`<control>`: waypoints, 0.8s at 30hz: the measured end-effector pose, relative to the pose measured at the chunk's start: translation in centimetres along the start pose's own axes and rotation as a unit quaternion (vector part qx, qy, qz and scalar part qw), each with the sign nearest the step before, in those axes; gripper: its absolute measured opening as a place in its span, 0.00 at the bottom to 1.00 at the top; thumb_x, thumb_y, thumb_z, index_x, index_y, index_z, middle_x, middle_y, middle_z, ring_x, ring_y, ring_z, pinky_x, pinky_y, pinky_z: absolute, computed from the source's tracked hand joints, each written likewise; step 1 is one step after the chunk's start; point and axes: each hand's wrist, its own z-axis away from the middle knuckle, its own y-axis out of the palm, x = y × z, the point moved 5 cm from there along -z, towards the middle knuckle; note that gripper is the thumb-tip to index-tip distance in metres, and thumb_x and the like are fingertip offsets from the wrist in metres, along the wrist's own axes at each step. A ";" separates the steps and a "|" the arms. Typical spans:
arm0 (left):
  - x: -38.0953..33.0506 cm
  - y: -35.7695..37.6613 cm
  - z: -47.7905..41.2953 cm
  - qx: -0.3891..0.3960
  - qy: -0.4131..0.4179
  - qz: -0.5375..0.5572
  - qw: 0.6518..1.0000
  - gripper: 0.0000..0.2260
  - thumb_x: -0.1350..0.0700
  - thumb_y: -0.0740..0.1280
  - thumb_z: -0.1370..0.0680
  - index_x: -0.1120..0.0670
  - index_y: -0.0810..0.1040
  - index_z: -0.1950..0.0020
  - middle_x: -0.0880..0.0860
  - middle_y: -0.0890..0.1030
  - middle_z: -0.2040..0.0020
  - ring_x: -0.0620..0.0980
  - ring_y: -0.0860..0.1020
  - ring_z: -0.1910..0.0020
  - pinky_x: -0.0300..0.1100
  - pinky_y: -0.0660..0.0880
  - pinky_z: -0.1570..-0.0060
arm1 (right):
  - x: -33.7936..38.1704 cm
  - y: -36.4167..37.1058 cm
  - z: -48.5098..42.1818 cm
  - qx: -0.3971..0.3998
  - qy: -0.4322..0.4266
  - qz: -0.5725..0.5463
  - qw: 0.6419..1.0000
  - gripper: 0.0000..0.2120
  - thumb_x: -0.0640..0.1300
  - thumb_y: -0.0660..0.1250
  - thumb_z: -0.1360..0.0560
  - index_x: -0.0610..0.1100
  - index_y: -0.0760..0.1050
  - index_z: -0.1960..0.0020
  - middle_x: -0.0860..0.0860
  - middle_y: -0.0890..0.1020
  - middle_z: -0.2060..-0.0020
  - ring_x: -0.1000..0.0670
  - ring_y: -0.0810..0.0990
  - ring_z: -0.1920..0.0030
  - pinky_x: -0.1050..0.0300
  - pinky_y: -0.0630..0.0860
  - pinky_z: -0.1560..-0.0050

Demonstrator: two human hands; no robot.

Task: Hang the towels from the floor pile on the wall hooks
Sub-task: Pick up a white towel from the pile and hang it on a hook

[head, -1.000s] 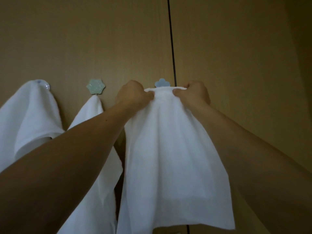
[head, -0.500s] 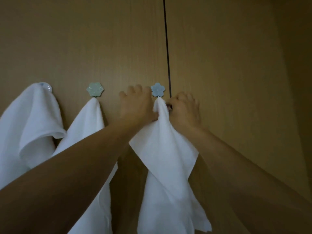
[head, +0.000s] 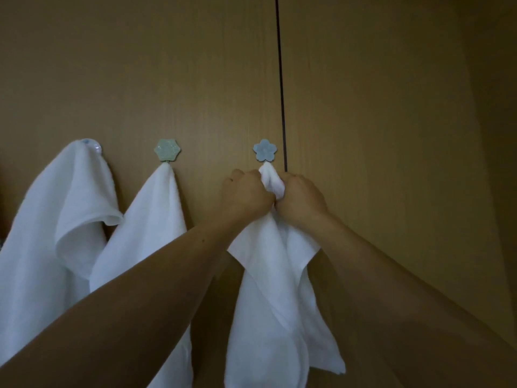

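A white towel (head: 277,298) hangs from the blue flower-shaped hook (head: 264,149) on the brown wall. Its bunched top sits just under the hook. My left hand (head: 246,193) grips that bunch from the left, and my right hand (head: 300,198) grips it from the right; the two fists touch. The rest of the towel falls in loose folds below my wrists. The floor pile is out of view.
Two more white towels hang to the left: one (head: 151,233) from a green flower hook (head: 167,150), another (head: 53,233) draped over a clear hook (head: 92,144). A dark vertical seam (head: 280,79) splits the wall panels right of the blue hook.
The towel, held spread wide over the blue hook a second ago, is now bunched under it. Both hands have come together below the hook and curled round the gathered top.
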 end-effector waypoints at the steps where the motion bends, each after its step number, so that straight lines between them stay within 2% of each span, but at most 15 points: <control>1: 0.1 0.0 0.1 -0.009 -0.003 0.022 1.000 0.11 0.54 0.67 0.26 0.59 0.75 0.48 0.56 0.77 0.51 0.55 0.74 0.48 0.44 0.67 0.52 | -0.1 0.0 0.0 0.000 0.015 -0.027 1.000 0.13 0.38 0.65 0.29 0.42 0.77 0.45 0.47 0.80 0.53 0.45 0.80 0.54 0.53 0.76 0.57; 3: 0.8 -0.1 0.4 -0.001 -0.038 0.163 0.986 0.09 0.59 0.66 0.27 0.60 0.76 0.49 0.56 0.79 0.54 0.55 0.77 0.53 0.45 0.72 0.56 | -0.7 0.1 0.1 0.019 0.060 -0.118 0.991 0.13 0.36 0.62 0.29 0.41 0.78 0.46 0.45 0.82 0.54 0.44 0.81 0.54 0.52 0.77 0.56; 6: 1.9 0.2 1.2 0.060 -0.129 0.366 0.919 0.12 0.62 0.63 0.27 0.58 0.76 0.44 0.54 0.79 0.58 0.52 0.78 0.60 0.42 0.74 0.66 | -1.7 0.6 0.6 0.063 0.164 -0.314 0.933 0.09 0.34 0.60 0.31 0.39 0.78 0.55 0.44 0.81 0.61 0.45 0.80 0.62 0.54 0.76 0.63; 7: 2.4 0.5 1.5 0.080 -0.158 0.394 0.902 0.13 0.63 0.63 0.27 0.58 0.76 0.43 0.55 0.79 0.57 0.53 0.78 0.60 0.41 0.74 0.67 | -2.0 0.7 0.8 0.073 0.187 -0.340 0.919 0.06 0.35 0.61 0.32 0.40 0.76 0.59 0.45 0.79 0.64 0.46 0.78 0.65 0.58 0.74 0.66; 9: 3.4 1.1 2.4 0.117 -0.208 0.430 0.871 0.12 0.63 0.62 0.27 0.60 0.75 0.44 0.56 0.79 0.57 0.54 0.78 0.61 0.42 0.74 0.69 | -2.5 0.8 1.1 0.080 0.203 -0.341 0.915 0.02 0.37 0.63 0.32 0.42 0.73 0.62 0.47 0.75 0.66 0.49 0.74 0.68 0.61 0.69 0.69; 11: 4.1 2.2 3.3 0.147 -0.233 0.463 0.842 0.10 0.60 0.63 0.25 0.59 0.74 0.44 0.54 0.79 0.58 0.53 0.79 0.62 0.40 0.74 0.71 | -3.1 1.0 1.7 0.084 0.193 -0.315 0.926 0.02 0.40 0.64 0.30 0.43 0.75 0.58 0.49 0.78 0.63 0.50 0.77 0.66 0.61 0.70 0.69; 12: 4.4 2.6 3.7 0.146 -0.227 0.469 0.841 0.10 0.58 0.64 0.23 0.57 0.74 0.43 0.52 0.79 0.58 0.51 0.79 0.61 0.39 0.73 0.71 | -3.2 1.3 2.0 0.092 0.174 -0.295 0.935 0.05 0.41 0.64 0.29 0.44 0.76 0.53 0.50 0.80 0.60 0.51 0.79 0.62 0.61 0.72 0.67; 13: 4.6 2.9 3.8 0.131 -0.203 0.457 0.856 0.10 0.56 0.64 0.22 0.55 0.74 0.41 0.49 0.78 0.57 0.48 0.78 0.60 0.38 0.73 0.71 | -3.2 1.7 2.4 0.096 0.149 -0.272 0.946 0.10 0.42 0.64 0.27 0.45 0.77 0.47 0.50 0.81 0.55 0.51 0.80 0.58 0.59 0.75 0.64; 15: 4.7 3.3 4.0 0.073 -0.134 0.405 0.901 0.11 0.54 0.67 0.23 0.53 0.74 0.41 0.46 0.77 0.55 0.43 0.76 0.59 0.33 0.70 0.69 | -3.3 2.2 3.1 0.075 0.107 -0.219 0.967 0.16 0.43 0.63 0.26 0.45 0.72 0.38 0.50 0.79 0.47 0.49 0.79 0.51 0.55 0.76 0.56; 18: 4.7 3.7 5.2 0.020 -0.079 0.346 0.935 0.18 0.51 0.71 0.27 0.55 0.73 0.39 0.49 0.77 0.48 0.46 0.76 0.53 0.33 0.69 0.65 | -3.3 2.8 4.5 0.059 0.088 -0.164 0.981 0.25 0.45 0.66 0.26 0.44 0.64 0.31 0.51 0.74 0.43 0.49 0.76 0.47 0.56 0.75 0.54; 21: 5.2 4.5 7.4 0.060 -0.079 0.343 0.934 0.21 0.51 0.75 0.30 0.53 0.73 0.41 0.47 0.75 0.49 0.44 0.74 0.53 0.31 0.68 0.64 | -3.9 3.7 7.0 0.071 0.124 -0.166 0.976 0.30 0.44 0.67 0.27 0.43 0.61 0.28 0.47 0.73 0.38 0.46 0.75 0.42 0.50 0.76 0.46; 24: 6.2 5.7 9.8 0.108 -0.118 0.374 0.914 0.22 0.55 0.76 0.30 0.58 0.75 0.40 0.52 0.79 0.44 0.48 0.77 0.49 0.39 0.75 0.55 | -4.6 4.2 10.1 0.075 0.162 -0.203 0.963 0.28 0.38 0.66 0.25 0.43 0.63 0.27 0.45 0.73 0.34 0.45 0.74 0.37 0.47 0.75 0.39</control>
